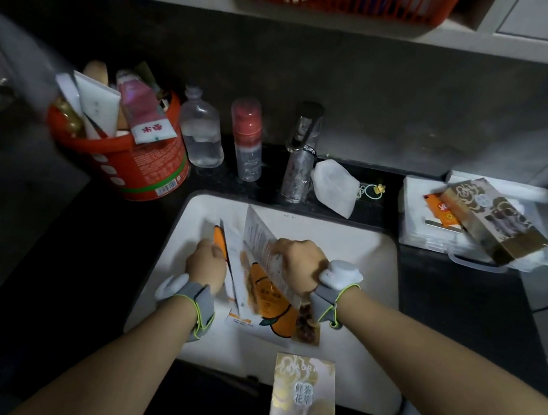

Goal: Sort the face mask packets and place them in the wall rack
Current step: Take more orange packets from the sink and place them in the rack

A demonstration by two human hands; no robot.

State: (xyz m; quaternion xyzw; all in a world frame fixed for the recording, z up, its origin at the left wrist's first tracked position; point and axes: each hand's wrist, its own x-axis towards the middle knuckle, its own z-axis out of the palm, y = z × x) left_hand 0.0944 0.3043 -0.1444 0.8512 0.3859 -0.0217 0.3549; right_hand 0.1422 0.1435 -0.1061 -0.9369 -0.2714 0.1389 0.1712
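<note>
Nearest you, a gold box [305,404] overhangs the front rim of the white sink [363,253]. Inside that sink the face mask packets [265,296] stand fanned. Your left hand [207,263] and right hand [296,265] each grip some, seemingly pinching edges.

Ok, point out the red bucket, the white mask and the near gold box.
red bucket [146,171], head view, side wall.
white mask [335,187], head view, middle panel.
near gold box [304,400], head view, front face.
</note>
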